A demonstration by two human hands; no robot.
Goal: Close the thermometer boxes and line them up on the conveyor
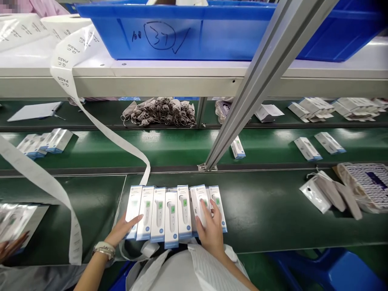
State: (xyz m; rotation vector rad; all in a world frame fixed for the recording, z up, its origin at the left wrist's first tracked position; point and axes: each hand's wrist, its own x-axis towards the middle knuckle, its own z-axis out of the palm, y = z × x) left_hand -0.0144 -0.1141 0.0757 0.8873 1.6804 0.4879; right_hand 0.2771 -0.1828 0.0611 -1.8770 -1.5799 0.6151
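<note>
A row of slim white-and-blue thermometer boxes (pixel 158 214) lies side by side on the green bench in front of me, printed faces up. Some boxes sit slightly higher or lower than their neighbours. At the row's left end, my left hand (pixel 123 228) grips the outermost box, its thumb stretched across the front and its other fingers mostly hidden at the side. My right hand (pixel 210 228) is closed over a tilted box (pixel 199 195) near the right end, fingers on its face and thumb at its left edge. A white label strip (pixel 138 155) runs down behind the row.
Overhead, a shelf holds a blue bin (pixel 188 34) and label rolls (pixel 65 22). A slanted metal post (pixel 242 117) stands ahead. More boxes (pixel 307 148) lie on the conveyor (pixel 178 147). Pouches (pixel 330 192) lie right. At far left, another person's hand (pixel 13 246) touches boxes.
</note>
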